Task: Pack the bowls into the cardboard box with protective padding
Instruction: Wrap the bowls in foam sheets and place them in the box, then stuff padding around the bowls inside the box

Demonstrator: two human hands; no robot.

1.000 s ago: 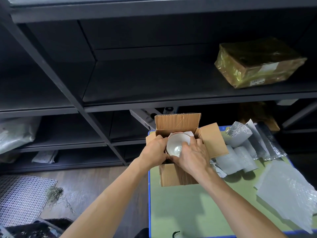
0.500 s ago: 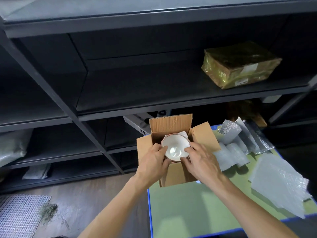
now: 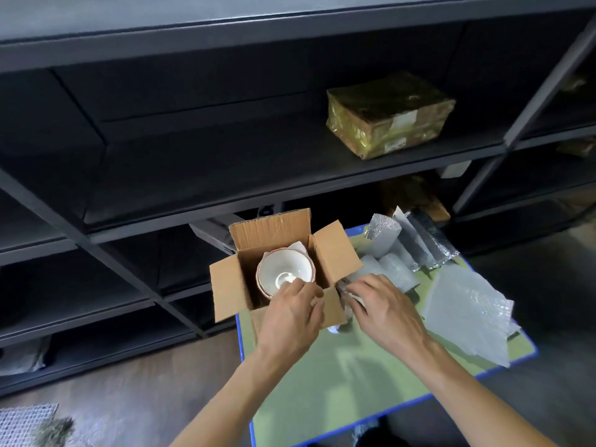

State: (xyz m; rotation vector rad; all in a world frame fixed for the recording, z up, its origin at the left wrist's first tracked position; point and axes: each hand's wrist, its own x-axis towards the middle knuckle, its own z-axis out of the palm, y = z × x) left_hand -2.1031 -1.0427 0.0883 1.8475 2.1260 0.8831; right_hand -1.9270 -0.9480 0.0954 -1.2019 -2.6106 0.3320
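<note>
We have the bowls (image 3: 285,275) sitting upright in the box (image 3: 232,291), a small nested stack by the look of the doubled rims, with a scrap of white padding (image 3: 298,246) showing behind them against the far wall. The box stands at the left edge of the green surface (image 3: 322,375), flaps open.

Our left hand (image 3: 292,312) rests over the near flap, fingers (image 3: 301,288) loosely curled with the tips at the near rim of the top bowl; we cannot tell whether they actually pinch it. Our right hand (image 3: 385,306) is outside the box, just beside its right wall, fingers (image 3: 358,287) closing on a pale sheet (image 3: 350,293) lying there, though the hold itself is partly hidden.

The bowls look ceramic, so we judge them stiff, fairly heavy for their size, smooth and easily chipped. Best to take them by the rim with fingers spread on both sides, or cup them from below, and never let them knock together. The padding is the opposite: light, soft, crushable, fine to grab anywhere and stuff into gaps.

Around us, rolls of bubble wrap (image 3: 398,272) and foil-faced sheets (image 3: 422,240) lie to the right of the box, and a large flat wrap (image 3: 467,311) hangs towards the surface's right edge. A taped parcel (image 3: 388,114) sits on the dark shelf (image 3: 225,162) above, well apart. The upright right flap (image 3: 337,250) stands between the padding and the bowls, so we would lift sheets over it.
</note>
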